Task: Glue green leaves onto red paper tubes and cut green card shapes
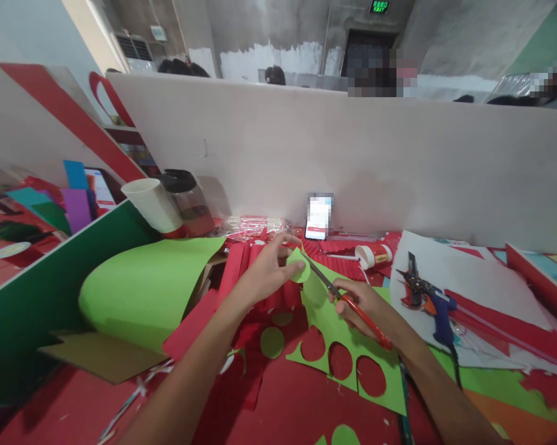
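My left hand (278, 266) pinches a nearly round piece of green paper (299, 267) between thumb and fingers. Red-handled scissors (359, 315) are gripped in my right hand (359, 303), their blades pointing up and left to the edge of that piece. Below the blades spreads a larger green paper sheet (392, 371) with several round holes along its near side. A cut green circle (272, 342) lies on the red table to the left of the sheet, and another green circle (344, 435) shows at the bottom edge.
A blue glue gun (440, 312) rests on white paper at right. A phone (318, 216) leans on the white partition (278, 148), near a white bottle (373, 255). At left stand a rolled green sheet (139, 290), a white cup (153, 207) and a dark-lidded jar (190, 204).
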A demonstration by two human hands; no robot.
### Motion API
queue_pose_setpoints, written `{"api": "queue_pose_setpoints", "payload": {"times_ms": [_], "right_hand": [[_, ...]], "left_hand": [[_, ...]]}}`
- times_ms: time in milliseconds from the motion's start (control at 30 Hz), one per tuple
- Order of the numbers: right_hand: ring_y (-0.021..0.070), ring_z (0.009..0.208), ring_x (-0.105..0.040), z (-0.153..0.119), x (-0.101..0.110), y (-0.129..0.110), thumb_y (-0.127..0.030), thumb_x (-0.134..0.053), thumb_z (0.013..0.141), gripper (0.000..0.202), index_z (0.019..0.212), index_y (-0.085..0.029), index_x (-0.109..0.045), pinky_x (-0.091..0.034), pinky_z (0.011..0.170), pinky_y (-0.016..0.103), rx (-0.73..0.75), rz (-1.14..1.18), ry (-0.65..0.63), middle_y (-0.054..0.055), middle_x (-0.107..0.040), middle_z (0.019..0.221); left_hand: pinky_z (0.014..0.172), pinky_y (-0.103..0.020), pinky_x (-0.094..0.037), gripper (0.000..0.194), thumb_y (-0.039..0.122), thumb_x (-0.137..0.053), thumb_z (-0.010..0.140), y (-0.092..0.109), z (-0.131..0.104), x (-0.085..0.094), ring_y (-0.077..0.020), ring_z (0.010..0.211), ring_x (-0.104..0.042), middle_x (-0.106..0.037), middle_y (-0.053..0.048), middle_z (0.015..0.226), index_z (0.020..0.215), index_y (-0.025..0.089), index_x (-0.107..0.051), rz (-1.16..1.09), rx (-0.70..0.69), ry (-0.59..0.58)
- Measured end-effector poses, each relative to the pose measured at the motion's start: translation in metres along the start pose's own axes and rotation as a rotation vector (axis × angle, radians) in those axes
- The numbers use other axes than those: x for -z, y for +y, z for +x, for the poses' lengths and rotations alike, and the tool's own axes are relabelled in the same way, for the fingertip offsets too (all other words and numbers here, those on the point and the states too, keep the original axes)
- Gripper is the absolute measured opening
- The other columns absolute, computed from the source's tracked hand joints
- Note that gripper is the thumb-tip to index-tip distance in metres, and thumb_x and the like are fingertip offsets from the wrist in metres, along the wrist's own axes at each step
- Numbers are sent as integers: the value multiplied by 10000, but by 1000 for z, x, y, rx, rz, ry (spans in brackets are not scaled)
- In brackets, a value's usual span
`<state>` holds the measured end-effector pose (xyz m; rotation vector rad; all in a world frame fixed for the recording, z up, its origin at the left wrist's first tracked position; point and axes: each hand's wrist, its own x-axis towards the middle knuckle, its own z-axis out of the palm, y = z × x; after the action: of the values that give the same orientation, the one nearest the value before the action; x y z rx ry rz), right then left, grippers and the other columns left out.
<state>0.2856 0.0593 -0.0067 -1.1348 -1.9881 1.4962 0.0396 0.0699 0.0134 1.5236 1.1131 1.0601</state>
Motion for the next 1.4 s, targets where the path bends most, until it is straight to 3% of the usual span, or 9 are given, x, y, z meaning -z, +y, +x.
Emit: {"api": "queue_pose_setpoints", "payload": {"times_ms": [200,700,933,1100,1400], "right_hand": [[78,449,-311,0,0,2,-678,-586,889,473,903,-210,-522,-248,414,201,13,6,-9,-85,-364,570],[89,461,-342,3,-6,6,-657,-584,900,445,960,-218,-541,-288,424,200,-4,11,30,-72,-411,573],[86,483,-358,0,-6,-2,-634,-590,908,423,946,-215,-553,-292,435,189,54,-9,32,-59,-461,605],[95,501,-386,-1,-4,-5,-635,-595,904,431,976,-211,-558,-314,447,196,11,-27,14,-43,-500,644],[90,503,-312,-2,-6,-4,-761,-526,865,565,974,-207,-546,-258,448,200,53,-72,29,-65,-403,614]], "left_hand": [[651,-283,-443,367,323,-657,887,-1,0,1,-158,720,-572,-562,26,767,1206,230,-503,26,-10,28],[630,-271,-426,358,285,-674,865,2,-1,0,-129,670,-525,-510,51,724,1176,227,-507,-14,4,39],[648,-294,-446,355,292,-669,861,6,-2,-1,-147,681,-560,-498,53,717,1166,227,-498,11,15,30],[637,-282,-432,367,293,-678,853,6,-2,-1,-136,663,-531,-476,63,709,1167,232,-497,-4,29,31],[662,-278,-445,358,270,-678,840,8,-2,-4,-120,663,-525,-499,57,736,1145,219,-498,-48,34,43]]}}
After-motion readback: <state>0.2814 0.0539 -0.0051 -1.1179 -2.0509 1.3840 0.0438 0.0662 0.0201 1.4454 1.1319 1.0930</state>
